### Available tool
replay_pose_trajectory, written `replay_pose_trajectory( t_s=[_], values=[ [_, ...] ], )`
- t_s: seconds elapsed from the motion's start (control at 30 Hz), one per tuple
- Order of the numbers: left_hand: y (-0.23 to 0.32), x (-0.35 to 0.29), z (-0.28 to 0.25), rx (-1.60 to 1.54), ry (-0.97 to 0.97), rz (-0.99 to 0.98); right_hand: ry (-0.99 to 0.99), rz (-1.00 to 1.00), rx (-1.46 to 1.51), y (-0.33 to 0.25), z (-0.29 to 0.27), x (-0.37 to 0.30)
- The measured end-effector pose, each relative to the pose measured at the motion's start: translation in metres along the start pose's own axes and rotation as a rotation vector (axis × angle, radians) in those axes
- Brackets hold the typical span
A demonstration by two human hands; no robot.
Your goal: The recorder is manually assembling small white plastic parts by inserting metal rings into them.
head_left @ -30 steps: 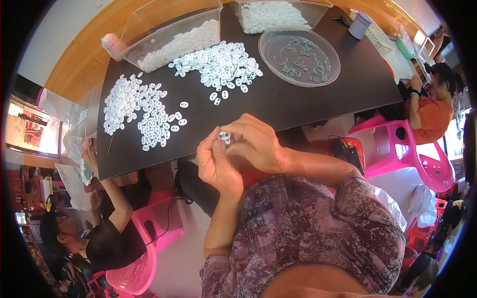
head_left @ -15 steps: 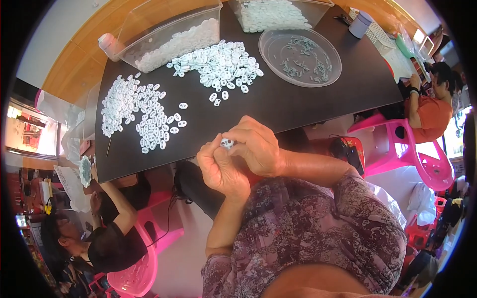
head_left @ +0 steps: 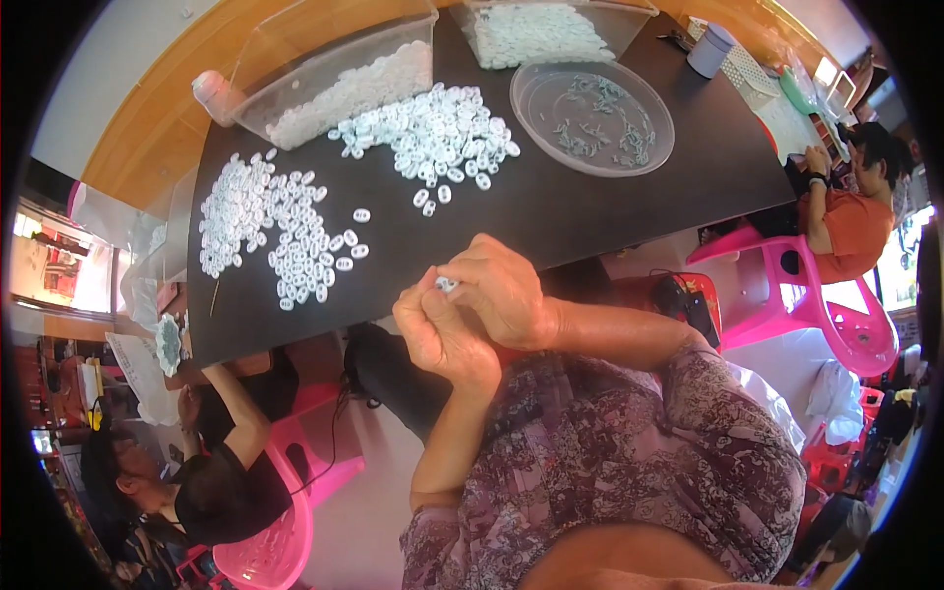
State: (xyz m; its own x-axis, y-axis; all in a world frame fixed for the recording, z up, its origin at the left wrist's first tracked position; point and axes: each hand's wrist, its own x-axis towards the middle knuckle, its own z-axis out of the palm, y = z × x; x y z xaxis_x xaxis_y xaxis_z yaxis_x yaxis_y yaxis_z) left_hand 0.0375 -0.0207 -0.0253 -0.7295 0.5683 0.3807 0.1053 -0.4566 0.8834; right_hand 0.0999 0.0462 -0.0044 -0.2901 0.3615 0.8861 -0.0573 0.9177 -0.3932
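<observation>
A small white oval piece with dark openings [head_left: 446, 284] sits between the fingertips of both my hands, just off the table's near edge. My left hand [head_left: 444, 336] pinches it from the left, thumb up against it. From the other side the curled fingers of my right hand [head_left: 500, 293] close on the same piece and cover much of it. Beyond my hands, similar white ovals lie in a centre pile [head_left: 447, 133], a left pile [head_left: 234, 211] and a looser group [head_left: 303, 251]. A few lie singly near these heaps.
On the dark table [head_left: 590, 211] stand a clear bin [head_left: 339, 44] of whitish pieces, a second bin [head_left: 629, 37] and a round clear tray [head_left: 539, 96] with small greenish bits. A grey-lidded container [head_left: 710, 51] stands far right. Two people sit at left and right on pink chairs.
My hands stay together on the piece, with a slight shift. Less of the piece shows between my fingers now. The view has tilted a little.
</observation>
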Motion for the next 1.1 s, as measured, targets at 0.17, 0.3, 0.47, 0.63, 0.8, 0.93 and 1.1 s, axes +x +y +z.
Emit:
replay_pose_trajectory(
  t_s=[0.17,0.3,0.47,0.63,0.8,0.93,1.1],
  values=[
    [0.007,0.008,-0.005,0.048,-0.114,-0.119,-0.087,0.135,0.046,0.002,-0.014,0.002],
    [0.014,0.017,-0.001,0.036,-0.218,-0.256,-0.14,0.094,-0.056,0.016,-0.029,0.009],
    [-0.013,0.056,-0.017,0.357,-0.209,-0.171,-0.178,-0.013,-0.468,0.063,-0.077,0.055],
    [-0.037,0.089,-0.025,0.7,-0.295,0.238,0.029,0.415,-0.513,0.134,-0.112,0.132],
    [-0.044,0.098,-0.001,0.897,-0.354,0.367,0.121,0.23,-0.641,0.199,-0.134,0.176],
    [-0.042,0.094,0.005,0.949,-0.383,0.445,0.049,0.102,-0.878,0.252,-0.15,0.194],
    [-0.046,0.09,0.011,1.039,-0.446,0.392,-0.161,0.151,-1.133,0.272,-0.158,0.186]
  ],
)
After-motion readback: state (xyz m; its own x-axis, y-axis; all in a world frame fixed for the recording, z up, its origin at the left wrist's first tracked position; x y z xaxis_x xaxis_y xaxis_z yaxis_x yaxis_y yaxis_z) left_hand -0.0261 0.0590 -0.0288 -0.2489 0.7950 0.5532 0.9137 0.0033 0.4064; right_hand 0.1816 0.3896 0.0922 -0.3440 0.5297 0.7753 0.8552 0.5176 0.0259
